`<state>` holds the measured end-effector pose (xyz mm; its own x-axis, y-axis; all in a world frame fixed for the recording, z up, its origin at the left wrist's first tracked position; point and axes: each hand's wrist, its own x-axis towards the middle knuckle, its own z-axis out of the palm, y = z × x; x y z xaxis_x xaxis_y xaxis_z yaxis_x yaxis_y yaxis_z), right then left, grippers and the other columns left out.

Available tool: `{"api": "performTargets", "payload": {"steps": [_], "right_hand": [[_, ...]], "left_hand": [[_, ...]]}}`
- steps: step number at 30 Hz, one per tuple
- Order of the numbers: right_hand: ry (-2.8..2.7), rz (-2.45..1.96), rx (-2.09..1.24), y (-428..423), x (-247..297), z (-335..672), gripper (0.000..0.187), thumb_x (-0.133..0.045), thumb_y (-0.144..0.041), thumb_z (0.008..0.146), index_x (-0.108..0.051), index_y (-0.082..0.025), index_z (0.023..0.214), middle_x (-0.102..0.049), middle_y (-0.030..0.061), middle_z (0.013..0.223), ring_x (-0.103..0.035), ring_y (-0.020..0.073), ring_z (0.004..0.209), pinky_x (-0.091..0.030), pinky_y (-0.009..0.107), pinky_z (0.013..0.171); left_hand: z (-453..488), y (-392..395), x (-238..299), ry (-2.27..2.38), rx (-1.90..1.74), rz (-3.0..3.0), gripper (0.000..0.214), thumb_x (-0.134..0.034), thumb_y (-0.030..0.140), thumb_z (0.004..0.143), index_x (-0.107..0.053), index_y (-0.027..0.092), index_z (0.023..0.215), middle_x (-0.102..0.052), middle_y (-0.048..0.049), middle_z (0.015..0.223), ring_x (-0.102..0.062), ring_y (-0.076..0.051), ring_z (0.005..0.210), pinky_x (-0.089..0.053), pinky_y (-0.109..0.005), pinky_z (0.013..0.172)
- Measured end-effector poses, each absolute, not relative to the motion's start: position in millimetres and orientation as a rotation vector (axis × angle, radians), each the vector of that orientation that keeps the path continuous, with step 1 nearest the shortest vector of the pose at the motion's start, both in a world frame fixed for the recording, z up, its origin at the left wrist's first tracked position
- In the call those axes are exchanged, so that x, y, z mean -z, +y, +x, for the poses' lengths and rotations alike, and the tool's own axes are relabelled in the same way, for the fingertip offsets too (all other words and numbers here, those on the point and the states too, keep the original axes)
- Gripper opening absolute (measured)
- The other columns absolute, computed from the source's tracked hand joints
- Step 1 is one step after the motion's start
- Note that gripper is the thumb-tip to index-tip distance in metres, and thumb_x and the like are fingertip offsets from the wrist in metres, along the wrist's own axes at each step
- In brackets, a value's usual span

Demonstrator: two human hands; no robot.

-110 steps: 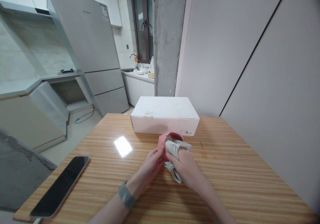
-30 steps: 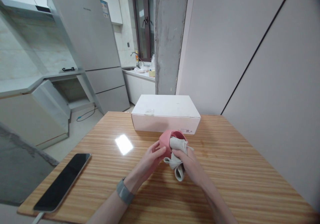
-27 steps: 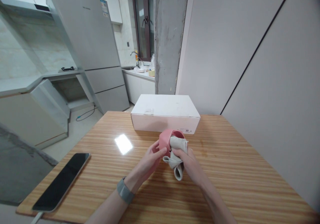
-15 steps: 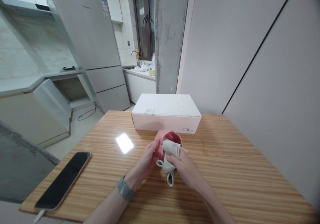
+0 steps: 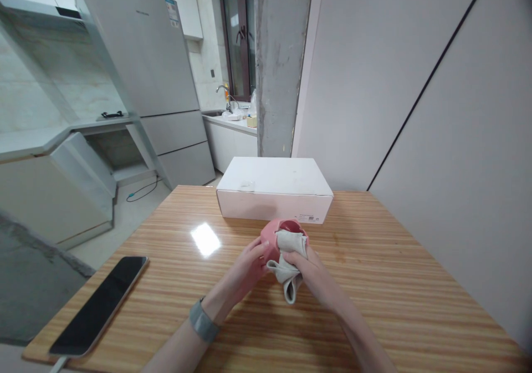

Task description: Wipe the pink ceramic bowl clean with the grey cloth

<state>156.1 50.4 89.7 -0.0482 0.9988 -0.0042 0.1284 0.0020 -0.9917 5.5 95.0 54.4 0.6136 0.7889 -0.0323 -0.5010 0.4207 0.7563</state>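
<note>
A pink bowl-like container (image 5: 271,233) is tilted with its opening toward me, over the table just in front of the white box. My left hand (image 5: 251,262) is closed round its left side. In my right hand (image 5: 305,263) is a bunched light grey cloth (image 5: 291,244), pressed against the container's opening. A loop of the cloth hangs below my fingers. The container's underside and the fingertips of my right hand are hidden.
Behind the container lies a closed white box (image 5: 274,176) on the wooden table (image 5: 382,273). A black phone (image 5: 100,306) with a cable plugged in lies near the left edge. A pale wall (image 5: 415,85) borders the right side.
The pink container has moved slightly to the right and turned a little, with both hands following. The cloth has moved with my right hand and stays at the opening.
</note>
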Motion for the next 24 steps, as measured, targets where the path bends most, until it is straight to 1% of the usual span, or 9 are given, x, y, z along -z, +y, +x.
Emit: {"api": "performTargets", "payload": {"steps": [3,7,10,15,18,20,22,24], "right_hand": [[-1.253,-1.274,-1.213,49.1,-91.1,154.1,0.017,-0.052,-0.033,0.078,-0.049,-0.021,0.065,-0.05,-0.0019,0.066,-0.046,0.0174,0.069,-0.038,0.028,0.066],[-1.294,-1.208,-1.212,46.3,-98.1,145.6,0.011,-0.05,-0.029,0.079,-0.049,-0.021,0.071,-0.049,-0.0026,0.07,-0.046,0.016,0.069,-0.038,0.027,0.066],[-1.389,-1.19,-1.176,45.6,-100.2,141.7,0.005,-0.048,-0.024,0.079,-0.051,-0.02,0.077,-0.05,-0.0028,0.073,-0.046,0.0154,0.069,-0.038,0.027,0.066],[-1.565,-1.222,-1.098,42.0,-101.3,142.2,0.007,-0.048,-0.017,0.078,-0.054,-0.02,0.078,-0.054,-0.0015,0.078,-0.048,0.0163,0.076,-0.038,0.028,0.073],[-1.611,-1.228,-1.121,38.9,-101.4,141.4,0.008,-0.048,-0.015,0.076,-0.055,-0.019,0.077,-0.055,-0.0014,0.078,-0.048,0.0164,0.075,-0.038,0.028,0.073],[-1.584,-1.226,-1.151,37.5,-101.0,140.1,0.011,-0.047,-0.016,0.076,-0.057,-0.019,0.08,-0.056,-0.0008,0.078,-0.048,0.0169,0.075,-0.039,0.028,0.073],[-1.526,-1.19,-1.206,37.1,-101.3,139.2,0.015,-0.047,-0.017,0.075,-0.059,-0.017,0.085,-0.057,-0.0001,0.081,-0.049,0.0173,0.077,-0.04,0.028,0.074],[-1.445,-1.146,-1.269,37.6,-102.7,139.6,0.017,-0.048,-0.017,0.074,-0.06,-0.017,0.087,-0.058,0.0002,0.083,-0.05,0.0173,0.078,-0.041,0.028,0.075]], "left_hand": [[6.7,92.2,-59.1,0.371,-0.85,0.836,0.044,-0.067,0.034,0.084,-0.063,0.014,0.124,-0.065,-0.0145,0.124,-0.059,-0.028,0.115,-0.042,-0.036,0.098],[8.5,91.4,-57.1,0.464,-0.891,0.812,0.041,-0.071,0.038,0.082,-0.067,0.015,0.117,-0.068,-0.0135,0.117,-0.064,-0.025,0.105,-0.045,-0.032,0.092],[9.1,93.8,-53.7,0.522,-0.922,0.8,0.045,-0.069,0.045,0.083,-0.068,0.012,0.113,-0.069,-0.0154,0.116,-0.063,-0.027,0.106,-0.046,-0.033,0.091],[7.2,98.3,-54.0,0.602,-0.917,0.763,0.058,-0.067,0.054,0.081,-0.066,0.007,0.116,-0.068,-0.0187,0.116,-0.062,-0.032,0.111,-0.045,-0.039,0.096],[5.4,97.4,-58.3,0.596,-0.869,0.701,0.063,-0.063,0.059,0.081,-0.065,0.008,0.118,-0.069,-0.018,0.114,-0.063,-0.032,0.11,-0.044,-0.039,0.098],[4.0,95.7,-62.9,0.576,-0.818,0.668,0.065,-0.058,0.062,0.083,-0.064,0.008,0.119,-0.069,-0.0177,0.114,-0.063,-0.031,0.109,-0.044,-0.038,0.098],[2.1,94.6,-67.5,0.536,-0.78,0.647,0.066,-0.053,0.064,0.085,-0.065,0.008,0.119,-0.069,-0.0173,0.113,-0.064,-0.03,0.106,-0.046,-0.037,0.094],[-0.2,94.9,-70.2,0.514,-0.791,0.627,0.061,-0.051,0.061,0.087,-0.067,0.009,0.114,-0.071,-0.0149,0.105,-0.066,-0.027,0.096,-0.049,-0.033,0.085]]}}
